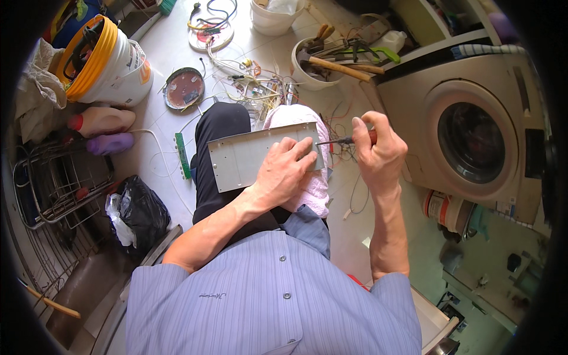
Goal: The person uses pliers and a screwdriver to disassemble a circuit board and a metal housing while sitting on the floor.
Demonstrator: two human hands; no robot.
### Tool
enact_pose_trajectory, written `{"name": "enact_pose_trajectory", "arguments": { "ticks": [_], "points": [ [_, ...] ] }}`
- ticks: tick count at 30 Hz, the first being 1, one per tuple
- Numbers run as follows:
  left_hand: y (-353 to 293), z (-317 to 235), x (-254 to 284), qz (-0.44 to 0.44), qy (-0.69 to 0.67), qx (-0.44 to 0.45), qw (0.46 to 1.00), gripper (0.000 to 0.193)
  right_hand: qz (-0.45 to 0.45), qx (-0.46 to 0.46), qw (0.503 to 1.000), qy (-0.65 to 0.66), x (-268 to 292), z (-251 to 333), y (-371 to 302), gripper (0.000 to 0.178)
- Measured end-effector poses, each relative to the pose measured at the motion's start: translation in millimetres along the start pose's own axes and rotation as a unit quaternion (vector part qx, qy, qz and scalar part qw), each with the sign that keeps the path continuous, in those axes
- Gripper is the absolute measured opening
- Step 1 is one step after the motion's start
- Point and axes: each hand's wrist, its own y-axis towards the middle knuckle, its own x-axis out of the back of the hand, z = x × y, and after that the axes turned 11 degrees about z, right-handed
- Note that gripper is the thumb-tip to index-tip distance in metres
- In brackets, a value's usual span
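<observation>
A flat grey sheet-metal panel (236,163) with small holes lies across my lap, over the dark left trouser leg and a pink towel (315,192) on my right leg. My left hand (283,168) presses down on the panel near its right end, fingers bent and close together. In my closed right hand (380,148) is a screwdriver (343,141) with a dark shaft and a reddish handle, held nearly level. Its tip points left and reaches the panel's right edge by my left fingertips. Whether the tip touches a screw there, I cannot tell.
Tangled wires (254,89) and a round brown-faced part (184,89) lie on the floor ahead. A tool bucket (307,74) holds a hammer. The washing machine (408,112) stands right; a white bucket (121,77), bottles (106,121), a green circuit board (182,155) and a black bag (145,210) are left.
</observation>
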Motion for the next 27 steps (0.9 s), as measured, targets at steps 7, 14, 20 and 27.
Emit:
{"name": "enact_pose_trajectory", "arguments": {
  "ticks": [7, 14, 20, 27],
  "points": [
    [0, 3, 3, 0.008, -0.001, 0.001, 1.0, 0.046, 0.078, 0.01, 0.989, 0.124, 9, -12, -4, 0.017],
    [-3, 3, -1, 0.003, -0.006, 0.001, 1.0, 0.044, 0.145, -0.052, 0.985, 0.079, 13, -6, -3, 0.016],
    [-2, 4, 1, 0.018, 0.009, 0.009, 1.0, 0.042, 0.166, 0.062, 0.975, 0.133, 19, -16, -4, 0.016],
    [-3, 5, 2, 0.004, 0.002, -0.008, 1.0, 0.042, 0.227, -0.042, 0.969, 0.089, 28, 8, 8, 0.016]
  ]
}}
